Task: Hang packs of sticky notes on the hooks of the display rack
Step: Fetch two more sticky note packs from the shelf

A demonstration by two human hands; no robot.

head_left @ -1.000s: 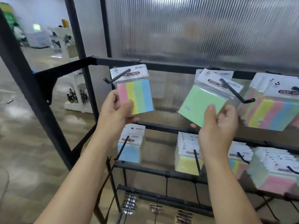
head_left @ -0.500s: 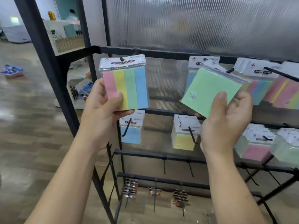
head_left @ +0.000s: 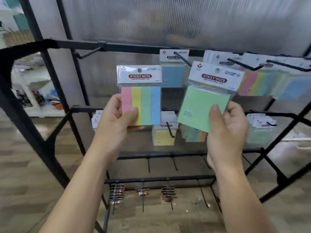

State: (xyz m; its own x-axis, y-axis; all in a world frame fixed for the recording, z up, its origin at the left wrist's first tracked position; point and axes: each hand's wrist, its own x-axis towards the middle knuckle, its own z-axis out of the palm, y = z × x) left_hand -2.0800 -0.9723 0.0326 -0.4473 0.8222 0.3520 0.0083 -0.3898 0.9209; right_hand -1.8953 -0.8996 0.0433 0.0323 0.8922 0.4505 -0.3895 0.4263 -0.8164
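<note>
Both packs had dropped from the rail since half a second earlier, and the green one now showed its header. The left hand (head_left: 116, 125) pinched the lower corner of a clear-wrapped pack of pink, yellow, green and blue striped sticky notes (head_left: 140, 98), thumb in front, below and right of the empty black wire hook (head_left: 87, 53). Further right of that hook, the right hand (head_left: 225, 132) pinched a tilted plain green square pack (head_left: 203, 101) the same way. Gripping low probably kept the punched header holes free for threading. A blue pack (head_left: 172, 73) already hung right of the empty hook. No table was involved: the black metal display rack (head_left: 117, 46) stood on a wood-look floor (head_left: 25, 182) before a ribbed translucent panel (head_left: 168, 19). Small dark items on hooks far below were too blurred to identify.
</note>
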